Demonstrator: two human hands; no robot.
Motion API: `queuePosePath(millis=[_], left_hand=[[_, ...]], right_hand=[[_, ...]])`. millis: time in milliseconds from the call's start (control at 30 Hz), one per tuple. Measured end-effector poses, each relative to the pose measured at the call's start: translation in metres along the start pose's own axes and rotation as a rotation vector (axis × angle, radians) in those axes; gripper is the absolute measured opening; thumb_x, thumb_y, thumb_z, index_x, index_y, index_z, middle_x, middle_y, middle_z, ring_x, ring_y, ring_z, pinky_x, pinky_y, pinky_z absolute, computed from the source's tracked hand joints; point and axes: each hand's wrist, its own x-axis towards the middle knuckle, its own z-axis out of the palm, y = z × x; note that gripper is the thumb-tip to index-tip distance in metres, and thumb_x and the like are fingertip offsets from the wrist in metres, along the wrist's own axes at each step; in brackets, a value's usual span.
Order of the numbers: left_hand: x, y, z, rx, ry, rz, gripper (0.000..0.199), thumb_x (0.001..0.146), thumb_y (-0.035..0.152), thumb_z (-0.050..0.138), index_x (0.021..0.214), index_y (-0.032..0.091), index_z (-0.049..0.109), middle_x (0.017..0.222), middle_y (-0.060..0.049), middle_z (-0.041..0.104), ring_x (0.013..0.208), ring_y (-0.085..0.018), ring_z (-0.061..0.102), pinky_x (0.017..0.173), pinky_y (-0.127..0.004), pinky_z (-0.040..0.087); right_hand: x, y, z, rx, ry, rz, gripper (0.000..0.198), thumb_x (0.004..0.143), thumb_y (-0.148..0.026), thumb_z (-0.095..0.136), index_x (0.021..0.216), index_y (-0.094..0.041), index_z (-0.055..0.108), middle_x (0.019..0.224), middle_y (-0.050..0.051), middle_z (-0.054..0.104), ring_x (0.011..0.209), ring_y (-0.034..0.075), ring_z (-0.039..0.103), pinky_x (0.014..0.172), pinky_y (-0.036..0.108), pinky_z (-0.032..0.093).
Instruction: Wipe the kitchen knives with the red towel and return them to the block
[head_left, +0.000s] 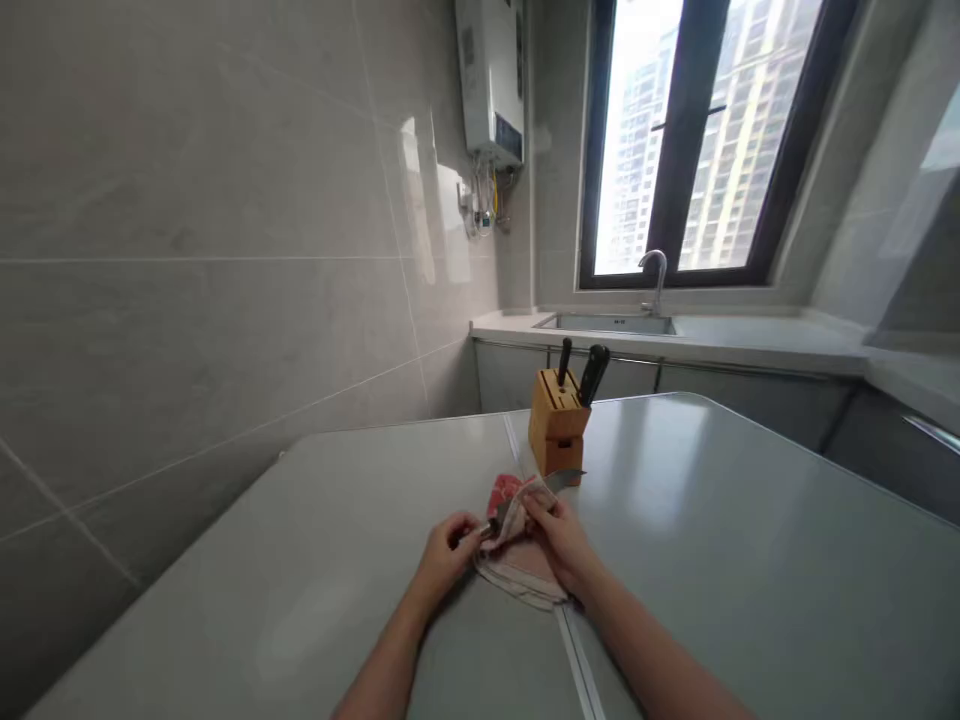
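A kitchen knife (pixel 564 479) is held low over the table, its curved blade tip pointing right toward the knife block. My left hand (pixel 448 556) is closed on the handle end, with the fingers covering most of the handle. A red and white cloth (pixel 521 565) is folded over the middle of the blade and hangs down onto the table. My right hand (pixel 559 540) pinches the cloth against the blade. Just beyond stands a wooden knife block (pixel 559 420) with black-handled tools (pixel 592 375) in its slots.
The grey table (pixel 360 510) has a pale seam strip (pixel 577 665) running through it. Tiled wall (pixel 225 330) rises along its left side. Behind lies a counter with a sink (pixel 611 323) and a faucet (pixel 658 275) under a window. A water heater (pixel 491 85) hangs on the wall.
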Motion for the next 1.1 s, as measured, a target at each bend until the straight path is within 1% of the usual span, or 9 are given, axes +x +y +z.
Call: queuePosePath(millis=[133, 267, 367, 433, 500, 600, 833, 967, 1100], left_hand=[[-0.003, -0.002, 0.000, 0.011, 0.014, -0.011, 0.018, 0.078, 0.030, 0.054, 0.071, 0.013, 0.058, 0.066, -0.001, 0.056, 0.065, -0.014, 0.050, 0.061, -0.021, 0.038], [-0.003, -0.005, 0.000, 0.036, 0.027, 0.004, 0.016, 0.078, 0.027, 0.053, 0.071, 0.013, 0.058, 0.067, -0.001, 0.056, 0.065, -0.014, 0.049, 0.061, -0.021, 0.038], [-0.003, -0.006, -0.001, 0.061, 0.024, 0.024, 0.014, 0.077, 0.025, 0.054, 0.072, 0.014, 0.059, 0.067, -0.001, 0.056, 0.065, -0.014, 0.049, 0.061, -0.021, 0.038], [-0.003, -0.005, -0.001, 0.076, 0.028, 0.036, 0.012, 0.077, 0.025, 0.055, 0.073, 0.014, 0.059, 0.069, -0.001, 0.057, 0.067, -0.014, 0.050, 0.063, -0.021, 0.039], [-0.003, -0.003, 0.000, 0.081, 0.029, 0.043, 0.014, 0.078, 0.026, 0.054, 0.074, 0.014, 0.059, 0.071, -0.001, 0.059, 0.069, -0.015, 0.051, 0.065, -0.022, 0.040], [-0.004, 0.000, 0.001, 0.078, 0.022, 0.046, 0.021, 0.082, 0.032, 0.050, 0.078, 0.014, 0.060, 0.074, -0.002, 0.061, 0.071, -0.016, 0.053, 0.067, -0.023, 0.041], [-0.006, 0.010, 0.004, 0.097, -0.014, 0.092, 0.026, 0.086, 0.037, 0.044, 0.089, 0.016, 0.060, 0.082, -0.002, 0.063, 0.076, -0.016, 0.055, 0.071, -0.024, 0.041], [-0.008, 0.013, 0.005, 0.128, -0.056, 0.105, 0.026, 0.084, 0.038, 0.047, 0.094, 0.017, 0.057, 0.079, -0.001, 0.062, 0.072, -0.015, 0.054, 0.068, -0.023, 0.041], [-0.009, 0.015, 0.008, 0.157, -0.113, 0.121, 0.025, 0.081, 0.037, 0.052, 0.094, 0.017, 0.057, 0.081, -0.001, 0.061, 0.073, -0.015, 0.053, 0.067, -0.023, 0.040]], right_hand=[[-0.001, 0.004, -0.001, -0.057, -0.013, 0.008, 0.025, 0.066, -0.036, 0.070, 0.066, -0.015, 0.057, 0.055, -0.004, 0.052, 0.052, 0.009, 0.044, 0.052, 0.023, 0.034], [0.001, 0.007, -0.002, -0.111, 0.019, -0.014, 0.026, 0.065, -0.037, 0.070, 0.069, -0.015, 0.057, 0.053, -0.005, 0.052, 0.049, 0.009, 0.043, 0.049, 0.022, 0.033], [0.001, 0.008, -0.002, -0.176, 0.036, -0.028, 0.026, 0.063, -0.036, 0.072, 0.071, -0.016, 0.058, 0.054, -0.004, 0.054, 0.049, 0.010, 0.046, 0.050, 0.023, 0.035], [0.000, 0.008, -0.002, -0.204, 0.026, -0.038, 0.027, 0.062, -0.034, 0.073, 0.077, -0.016, 0.060, 0.064, -0.001, 0.061, 0.057, 0.013, 0.053, 0.056, 0.025, 0.040], [-0.002, 0.007, -0.001, -0.216, -0.011, -0.041, 0.031, 0.061, -0.033, 0.073, 0.084, -0.016, 0.062, 0.078, 0.003, 0.066, 0.071, 0.017, 0.059, 0.067, 0.029, 0.045], [-0.005, 0.003, 0.002, -0.224, -0.074, -0.036, 0.035, 0.063, -0.033, 0.072, 0.091, -0.016, 0.062, 0.091, 0.007, 0.067, 0.085, 0.022, 0.060, 0.078, 0.035, 0.045], [-0.008, -0.001, 0.004, -0.315, -0.166, -0.052, 0.033, 0.068, -0.036, 0.068, 0.094, -0.016, 0.061, 0.092, 0.007, 0.067, 0.087, 0.022, 0.059, 0.080, 0.036, 0.045], [-0.007, 0.004, 0.003, -0.400, -0.144, -0.080, 0.030, 0.067, -0.036, 0.069, 0.088, -0.016, 0.061, 0.086, 0.005, 0.066, 0.084, 0.022, 0.059, 0.077, 0.034, 0.045], [-0.008, 0.006, 0.003, -0.389, -0.159, -0.056, 0.029, 0.066, -0.035, 0.069, 0.086, -0.016, 0.060, 0.082, 0.004, 0.066, 0.080, 0.020, 0.059, 0.073, 0.032, 0.045]])
